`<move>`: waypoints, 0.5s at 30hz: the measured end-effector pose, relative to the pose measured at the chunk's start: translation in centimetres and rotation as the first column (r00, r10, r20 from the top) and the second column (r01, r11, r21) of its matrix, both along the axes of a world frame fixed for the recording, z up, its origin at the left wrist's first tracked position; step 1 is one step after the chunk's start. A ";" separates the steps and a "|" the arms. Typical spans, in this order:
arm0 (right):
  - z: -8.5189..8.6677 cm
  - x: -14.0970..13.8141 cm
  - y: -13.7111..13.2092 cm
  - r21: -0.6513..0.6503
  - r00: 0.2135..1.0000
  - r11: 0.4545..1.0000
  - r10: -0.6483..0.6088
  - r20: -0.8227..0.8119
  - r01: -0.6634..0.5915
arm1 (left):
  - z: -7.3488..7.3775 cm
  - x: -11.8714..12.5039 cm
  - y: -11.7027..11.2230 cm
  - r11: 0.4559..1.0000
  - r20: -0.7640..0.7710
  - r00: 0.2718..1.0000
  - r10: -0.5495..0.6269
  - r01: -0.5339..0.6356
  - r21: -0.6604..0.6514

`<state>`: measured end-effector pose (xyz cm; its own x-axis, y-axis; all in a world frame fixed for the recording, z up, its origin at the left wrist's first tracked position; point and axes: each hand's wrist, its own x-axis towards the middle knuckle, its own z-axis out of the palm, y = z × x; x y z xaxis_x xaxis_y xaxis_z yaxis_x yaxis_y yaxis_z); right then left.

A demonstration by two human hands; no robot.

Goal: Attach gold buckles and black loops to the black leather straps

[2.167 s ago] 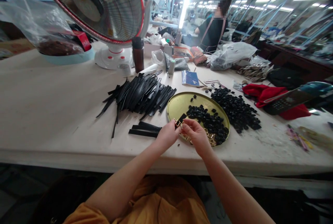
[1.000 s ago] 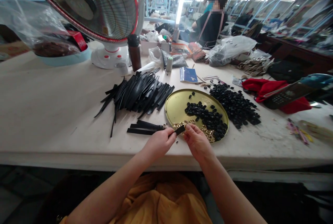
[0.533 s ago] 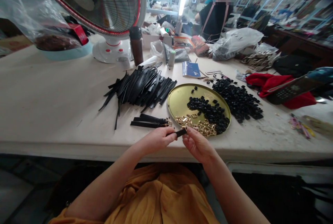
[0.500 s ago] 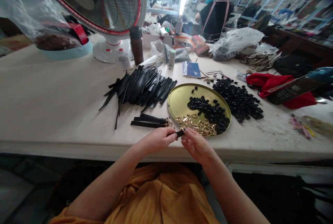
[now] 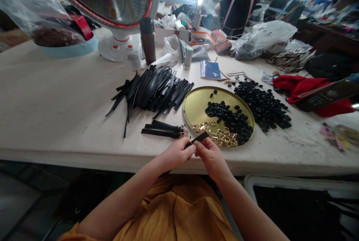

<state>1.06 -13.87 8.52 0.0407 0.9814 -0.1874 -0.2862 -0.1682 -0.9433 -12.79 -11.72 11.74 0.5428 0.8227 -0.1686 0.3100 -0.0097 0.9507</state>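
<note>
Both hands meet at the table's front edge around one black strap (image 5: 201, 136). My left hand (image 5: 177, 154) pinches it near a small gold buckle, which my fingers partly hide. My right hand (image 5: 211, 156) is closed on the strap too, and a flat end of it sticks up past the fingers. Just beyond lies a round gold tray (image 5: 193, 101) with gold buckles (image 5: 224, 137) at its near side and small black loops (image 5: 224, 116) behind them. Left of the tray are a few straps with buckles fitted (image 5: 161, 129).
A heap of loose black straps (image 5: 154, 89) lies behind. More black loops (image 5: 262, 104) are piled right of the tray. Farther back stand a fan (image 5: 120, 45), a dark bottle (image 5: 148, 43) and a blue booklet (image 5: 210, 70). A person (image 5: 237, 7) is at the back.
The strap has shifted in my hands: a longer flat end now shows above my right fingers, pointing up and right. The view has tilted slightly downward.
</note>
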 end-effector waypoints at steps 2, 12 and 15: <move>-0.1 0.1 0.1 0.012 0.997 1.000 0.004 0.072 -0.005 | -0.4 0.0 0.1 1.000 0.032 0.999 -0.005 0.006 -0.024; 0.3 0.2 -0.2 0.141 0.916 0.988 -0.113 0.385 0.062 | -1.5 0.3 0.2 0.996 0.017 0.997 0.073 -0.072 -0.059; 0.7 0.5 -0.3 0.211 0.877 0.975 -0.158 0.454 0.067 | -0.8 0.3 -0.4 0.995 -0.040 0.996 0.078 -0.075 0.070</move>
